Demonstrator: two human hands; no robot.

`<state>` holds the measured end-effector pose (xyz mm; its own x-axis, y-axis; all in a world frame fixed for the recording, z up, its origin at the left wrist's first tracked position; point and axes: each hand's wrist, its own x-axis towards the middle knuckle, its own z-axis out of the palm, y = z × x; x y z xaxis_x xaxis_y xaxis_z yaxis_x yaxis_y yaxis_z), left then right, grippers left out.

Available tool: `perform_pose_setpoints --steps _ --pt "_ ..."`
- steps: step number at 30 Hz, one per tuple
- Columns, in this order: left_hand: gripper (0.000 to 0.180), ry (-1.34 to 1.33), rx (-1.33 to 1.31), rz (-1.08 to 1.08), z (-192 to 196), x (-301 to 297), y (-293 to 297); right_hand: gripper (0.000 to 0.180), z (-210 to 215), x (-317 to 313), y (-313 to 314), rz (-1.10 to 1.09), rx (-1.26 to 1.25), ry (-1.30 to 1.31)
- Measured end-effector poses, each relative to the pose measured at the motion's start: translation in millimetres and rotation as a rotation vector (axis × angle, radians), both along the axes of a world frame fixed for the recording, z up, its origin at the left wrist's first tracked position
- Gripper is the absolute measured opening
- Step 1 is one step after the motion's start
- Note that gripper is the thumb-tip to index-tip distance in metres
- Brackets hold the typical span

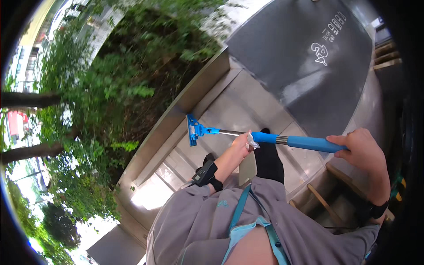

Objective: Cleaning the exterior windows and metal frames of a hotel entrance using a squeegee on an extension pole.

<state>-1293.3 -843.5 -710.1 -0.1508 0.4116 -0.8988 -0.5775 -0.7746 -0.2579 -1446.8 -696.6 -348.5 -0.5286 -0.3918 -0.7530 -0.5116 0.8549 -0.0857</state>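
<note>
- Outdoors, seen from the head camera: pale stone paving (pixel 247 104) runs beside a bed of green shrubs (pixel 110 88), with a dark grey doormat (pixel 300 57) lying on the paving further off.
- Both hands hold 1 blue long-handled tool (pixel 304 142) stretched across the middle of the view.
- The left hand (pixel 242 145) is closed around the pole at its metal section, with a scrap of white wrapping at the fingers.
- The right hand (pixel 360 148) has its fingers curled tight around the thick blue grip.
- The tool's blue head (pixel 193 130) rests against the raised stone edge next to the shrubs.
- A black strap circles each wrist; a grey garment with a teal lanyard fills the lower edge.
</note>
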Motion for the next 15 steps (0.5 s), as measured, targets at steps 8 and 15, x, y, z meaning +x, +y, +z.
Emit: perform_pose_setpoints --steps 8,15 --pt "0.029 0.112 -0.015 -0.118 13 -145 102 0.034 12 -80 104 -0.138 -0.073 0.111" --pt "0.028 0.200 -0.004 -0.239 18 -210 158 0.037 30 -96 148 -0.204 0.011 0.204"
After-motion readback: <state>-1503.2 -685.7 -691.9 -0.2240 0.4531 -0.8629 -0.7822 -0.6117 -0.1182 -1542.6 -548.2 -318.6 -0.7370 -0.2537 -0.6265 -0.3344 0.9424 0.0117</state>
